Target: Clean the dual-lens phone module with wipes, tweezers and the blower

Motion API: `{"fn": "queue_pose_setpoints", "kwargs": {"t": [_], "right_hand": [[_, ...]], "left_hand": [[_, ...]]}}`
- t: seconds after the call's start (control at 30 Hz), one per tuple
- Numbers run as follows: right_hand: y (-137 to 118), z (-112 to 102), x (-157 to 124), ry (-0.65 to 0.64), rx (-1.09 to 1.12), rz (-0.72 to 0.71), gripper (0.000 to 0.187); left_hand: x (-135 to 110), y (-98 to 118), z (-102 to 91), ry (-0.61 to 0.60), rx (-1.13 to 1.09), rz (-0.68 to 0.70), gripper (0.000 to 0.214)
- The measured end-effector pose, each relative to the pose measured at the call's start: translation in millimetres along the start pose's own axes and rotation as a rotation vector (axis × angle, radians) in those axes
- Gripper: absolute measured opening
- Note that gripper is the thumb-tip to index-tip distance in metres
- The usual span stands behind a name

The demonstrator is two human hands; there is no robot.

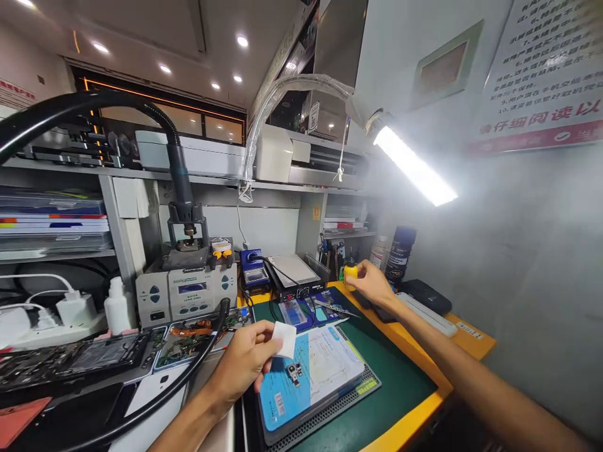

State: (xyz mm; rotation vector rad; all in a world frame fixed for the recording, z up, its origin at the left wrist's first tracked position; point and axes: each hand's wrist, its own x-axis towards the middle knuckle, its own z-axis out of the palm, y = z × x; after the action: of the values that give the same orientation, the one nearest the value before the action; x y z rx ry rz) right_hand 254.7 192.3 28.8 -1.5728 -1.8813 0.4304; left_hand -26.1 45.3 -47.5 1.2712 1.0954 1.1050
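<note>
My left hand (245, 364) pinches a small white square wipe (285, 339) above a blue and white sheet (308, 373) that lies on the green work mat (400, 383). A small black camera module (294, 371) rests on that sheet just below the wipe. My right hand (372, 282) reaches to the back of the bench and closes round a small yellow bottle with a black nozzle (350, 271). Tweezers (336, 307) lie on the mat between the two hands.
A grey rework station (188, 292) with a black hose (141, 110) stands at the left, opened phones (70, 358) in front of it. A hot plate (294, 276), dark bottles (399, 251), a white bottle (117, 304) and a lit gooseneck lamp (414, 166) surround the mat.
</note>
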Motion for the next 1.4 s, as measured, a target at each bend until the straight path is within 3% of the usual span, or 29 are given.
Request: {"fn": "queue_pose_setpoints", "kwargs": {"t": [0.17, 0.23, 0.37, 0.57, 0.77, 1.03, 1.27, 1.4], "right_hand": [[-9, -7, -54, -0.197, 0.244, -0.153, 0.025], [-17, -9, -76, -0.281, 0.363, -0.189, 0.018], [-36, -11, -108, -0.432, 0.545, -0.221, 0.027], [-55, -12, -131, -0.590, 0.657, -0.178, 0.027], [-63, -9, -143, -0.610, 0.640, -0.168, 0.023], [-69, -8, -149, -0.552, 0.448, -0.273, 0.018], [-62, -14, -155, -0.508, 0.164, -0.309, 0.015], [-59, -16, -158, -0.461, 0.014, -0.340, 0.014]], "left_hand": [[-6, 2, -1.8, -0.042, -0.272, 0.004, 0.019], [-12, 10, -2.7, -0.109, -0.424, 0.019, 0.020], [-22, 28, -5.4, -0.295, -0.720, 0.036, 0.020], [-30, 37, -6.7, -0.479, -1.008, -0.008, 0.015], [-38, 41, 1.8, -0.484, -1.110, -0.027, 0.015], [-39, 43, 2.6, -0.333, -0.931, -0.039, 0.022], [-32, 46, 0.8, 0.040, -0.388, 0.006, 0.017], [-33, 46, 7.2, 0.137, -0.083, 0.022, 0.006]]}}
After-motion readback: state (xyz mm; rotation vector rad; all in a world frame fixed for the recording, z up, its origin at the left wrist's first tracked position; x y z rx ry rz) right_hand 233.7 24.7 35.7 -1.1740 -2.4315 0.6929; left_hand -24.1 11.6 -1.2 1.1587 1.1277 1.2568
